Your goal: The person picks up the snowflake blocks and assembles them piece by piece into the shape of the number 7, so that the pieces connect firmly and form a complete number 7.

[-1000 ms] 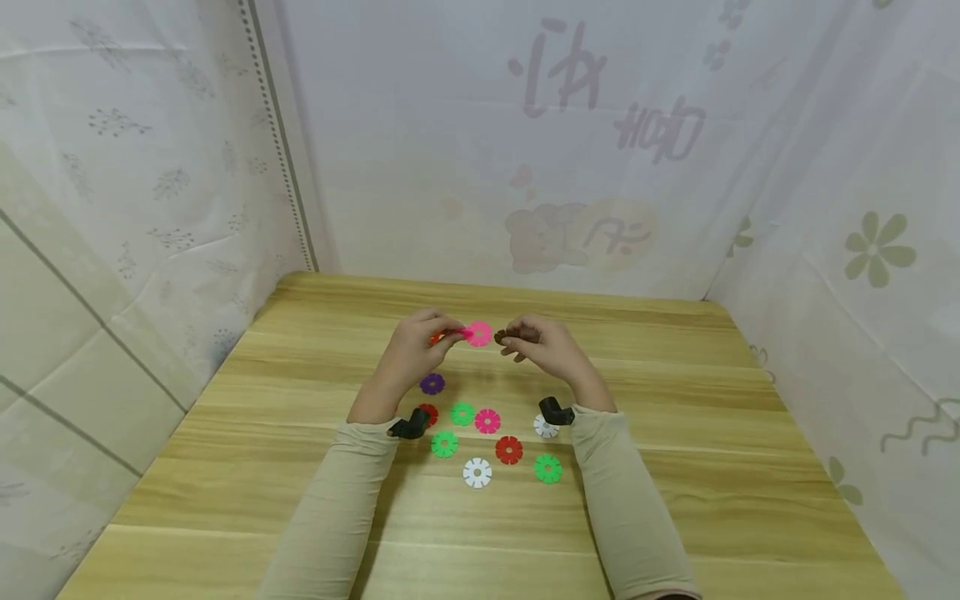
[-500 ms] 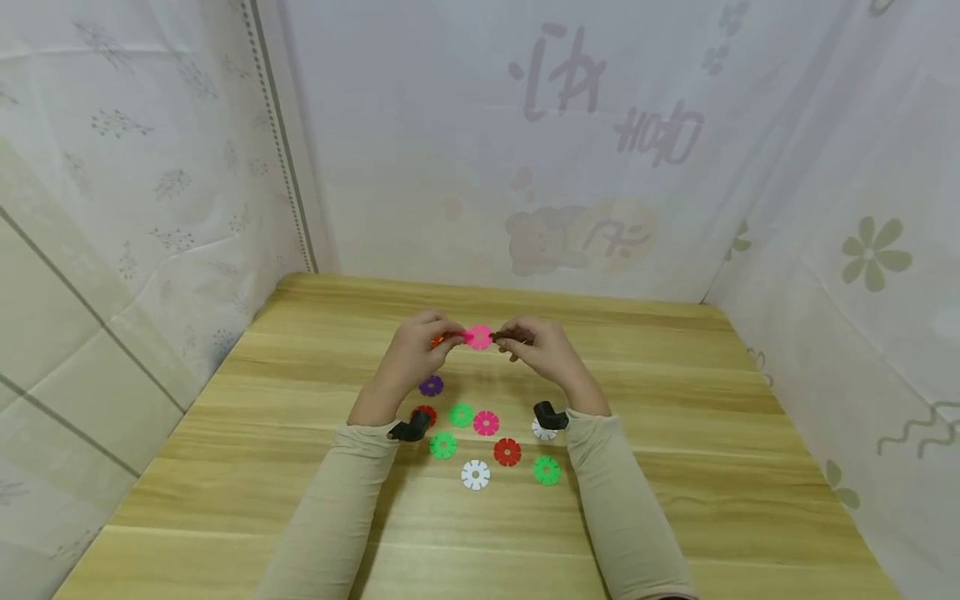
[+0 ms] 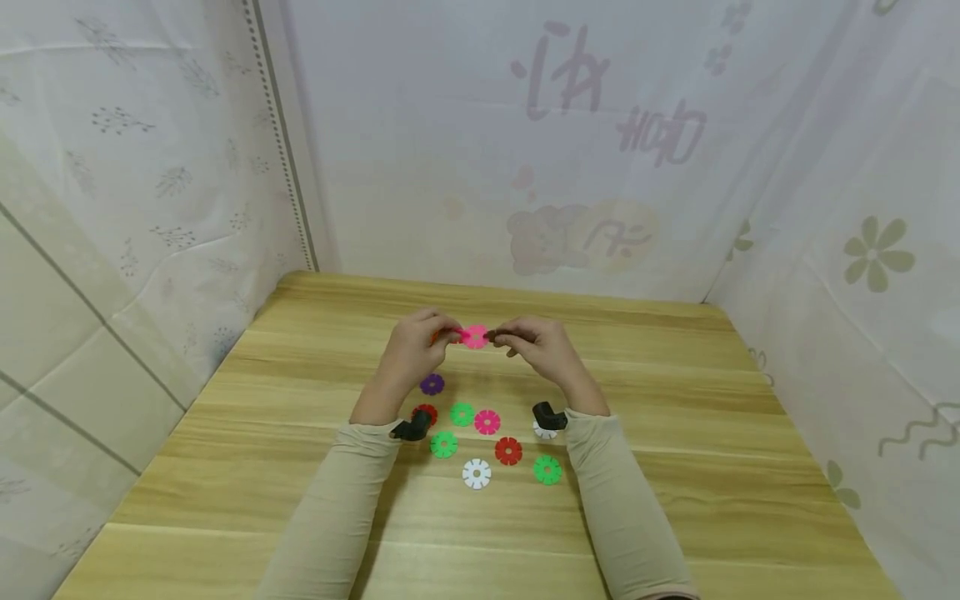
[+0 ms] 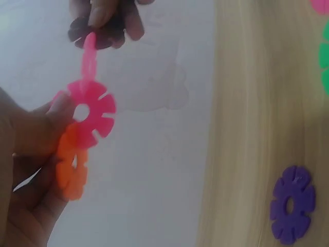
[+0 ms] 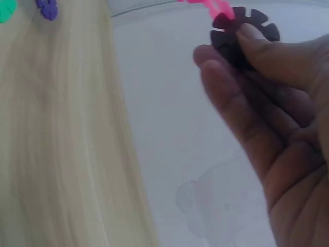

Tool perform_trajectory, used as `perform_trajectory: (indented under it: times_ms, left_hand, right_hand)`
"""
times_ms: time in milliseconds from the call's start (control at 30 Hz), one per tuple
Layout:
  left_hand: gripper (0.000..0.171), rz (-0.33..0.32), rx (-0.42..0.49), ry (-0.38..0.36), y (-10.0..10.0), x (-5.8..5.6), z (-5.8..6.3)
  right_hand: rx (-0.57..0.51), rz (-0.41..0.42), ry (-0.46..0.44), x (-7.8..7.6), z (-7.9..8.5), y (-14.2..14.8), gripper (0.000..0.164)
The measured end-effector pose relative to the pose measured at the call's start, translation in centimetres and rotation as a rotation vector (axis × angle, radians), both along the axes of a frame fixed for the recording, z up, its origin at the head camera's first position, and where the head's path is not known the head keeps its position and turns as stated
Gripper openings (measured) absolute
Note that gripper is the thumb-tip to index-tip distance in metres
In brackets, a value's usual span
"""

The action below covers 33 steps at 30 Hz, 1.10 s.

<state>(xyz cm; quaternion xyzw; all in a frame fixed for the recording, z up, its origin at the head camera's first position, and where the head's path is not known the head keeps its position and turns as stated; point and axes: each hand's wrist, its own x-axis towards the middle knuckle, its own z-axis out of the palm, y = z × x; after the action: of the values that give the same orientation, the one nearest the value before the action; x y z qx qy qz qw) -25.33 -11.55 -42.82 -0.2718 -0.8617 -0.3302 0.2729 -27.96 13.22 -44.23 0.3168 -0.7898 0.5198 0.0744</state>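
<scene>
Above the table, my left hand (image 3: 414,346) pinches a pink slotted disc (image 4: 100,103) between thumb and fingers. An orange slotted disc (image 4: 74,172) is joined to that disc's lower side in the left wrist view. A second pink disc (image 3: 476,337) stands crosswise on its other side, edge-on to the left wrist camera. Thumb and fingers of my right hand (image 3: 546,343) pinch a dark brown slotted disc (image 5: 231,49). Its rim meets the second pink disc's edge; how deep the slots sit in each other cannot be told.
On the wooden table (image 3: 675,500) lie loose slotted discs: purple (image 3: 432,384), pink (image 3: 487,422), red (image 3: 508,451), white (image 3: 477,473), and several green, one being a green disc (image 3: 547,470). Another white disc (image 3: 545,429) is partly hidden by the right wrist camera. Printed cloth walls surround the table.
My right hand has brought the dark brown disc leftward from a small gap to contact with the pink disc's edge. My left hand has stayed nearly still.
</scene>
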Motion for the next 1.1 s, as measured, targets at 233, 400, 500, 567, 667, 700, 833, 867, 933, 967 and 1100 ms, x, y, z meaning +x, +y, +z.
perform_trajectory:
  times_ms: [233, 400, 500, 567, 667, 700, 833, 867, 933, 967, 1100]
  left_hand:
    - [0.005, 0.097, 0.067, 0.136, 0.8, -0.1, -0.1]
    - [0.005, 0.123, 0.124, 0.166, 1.0, 0.0, 0.0]
    - [0.005, 0.126, 0.137, 0.165, 1.0, 0.1, -0.1]
    - [0.005, 0.131, 0.141, 0.159, 1.1, 0.2, -0.2]
    - [0.006, 0.139, 0.138, 0.153, 1.1, 0.3, -0.3]
    - [0.006, 0.141, 0.139, 0.153, 1.2, 0.3, -0.3]
    - [0.007, 0.149, 0.146, 0.158, 1.3, 0.2, -0.4]
    - [0.007, 0.150, 0.149, 0.161, 1.3, 0.2, -0.4]
    - [0.008, 0.152, 0.160, 0.167, 1.4, 0.1, -0.4]
    - [0.008, 0.153, 0.165, 0.170, 1.4, 0.1, -0.4]
    - [0.008, 0.158, 0.189, 0.173, 1.5, 0.1, -0.2]
  right_hand:
    - [-0.034, -0.092, 0.135, 0.0, -0.2, -1.2, 0.011]
    - [-0.080, -0.116, 0.164, 0.1, -0.1, -1.7, 0.010]
    - [-0.096, -0.129, 0.172, 0.2, -0.2, -2.0, 0.009]
    - [-0.105, -0.137, 0.174, 0.3, -0.2, -2.3, 0.009]
    - [-0.106, -0.156, 0.167, 0.5, -0.3, -2.5, 0.008]
    - [-0.103, -0.161, 0.165, 0.6, -0.3, -2.6, 0.008]
    - [-0.096, -0.159, 0.175, 0.6, -0.3, -2.5, 0.007]
    - [-0.096, -0.153, 0.179, 0.6, -0.3, -2.4, 0.007]
    - [-0.099, -0.143, 0.189, 0.6, -0.2, -2.3, 0.008]
    - [-0.103, -0.134, 0.191, 0.6, -0.2, -2.3, 0.008]
    - [-0.107, -0.138, 0.181, 0.8, 0.1, -2.4, 0.009]
